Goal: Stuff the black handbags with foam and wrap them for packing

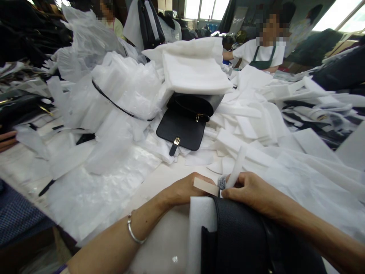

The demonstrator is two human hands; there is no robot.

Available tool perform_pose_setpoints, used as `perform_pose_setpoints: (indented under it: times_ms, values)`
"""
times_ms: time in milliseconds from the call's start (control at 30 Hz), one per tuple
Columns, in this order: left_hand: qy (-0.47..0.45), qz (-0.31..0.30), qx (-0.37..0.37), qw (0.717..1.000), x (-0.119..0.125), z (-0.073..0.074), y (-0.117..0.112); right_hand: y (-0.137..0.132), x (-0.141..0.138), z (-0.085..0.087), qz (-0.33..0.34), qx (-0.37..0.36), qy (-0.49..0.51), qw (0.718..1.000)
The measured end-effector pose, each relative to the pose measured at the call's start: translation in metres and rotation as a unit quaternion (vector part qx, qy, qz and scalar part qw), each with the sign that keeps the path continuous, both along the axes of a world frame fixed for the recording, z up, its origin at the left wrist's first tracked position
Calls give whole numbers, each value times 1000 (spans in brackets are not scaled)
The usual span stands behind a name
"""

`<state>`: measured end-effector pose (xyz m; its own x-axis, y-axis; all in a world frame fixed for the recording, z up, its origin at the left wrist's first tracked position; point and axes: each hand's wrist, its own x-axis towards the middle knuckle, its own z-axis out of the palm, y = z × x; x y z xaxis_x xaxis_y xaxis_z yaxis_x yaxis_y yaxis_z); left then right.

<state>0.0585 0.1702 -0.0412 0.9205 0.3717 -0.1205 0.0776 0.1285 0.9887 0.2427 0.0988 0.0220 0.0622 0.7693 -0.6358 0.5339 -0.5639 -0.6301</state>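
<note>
A black leather bag [245, 236] stands close in front of me, with a thick white foam piece [202, 213] along its left side. My right hand [251, 190] is closed at the bag's far top edge, pinching a narrow white foam strip [237, 167] that sticks upward. Opposite it, my left hand [194, 184] curls at the bag's far corner, its fingers partly hidden behind a flat beige strip [205, 186]. Between both hands sits a small grey crumpled bit [221, 182]. Whether the left fingers grip the beige strip or the bag's edge is unclear.
Another black bag [182, 129] lies with its flap open beneath a stack of white foam sheets [196, 72]. Clear plastic bags [125, 83] heap up at left. Loose foam pieces [251, 118] spread rightward. A person in a green apron [264, 57] is across the table.
</note>
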Motion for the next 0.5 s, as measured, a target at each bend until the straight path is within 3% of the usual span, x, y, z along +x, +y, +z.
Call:
perform_pose_setpoints:
  times_ms: [67,133,267,367,500]
  values:
    - [-7,-6,95,995,1,3,0,-1,3,0,-1,0,16,1000]
    - [-3,-13,127,992,0,6,1,-1,4,1,-3,-7,33,999]
    - [26,-23,-37,999,-3,2,7,1,4,-1,2,-18,45,999]
    - [44,10,-158,986,0,-17,4,-1,5,-11,27,-2,46,999]
    - [35,16,-108,993,9,-49,6,-2,12,-30,38,51,-10,998]
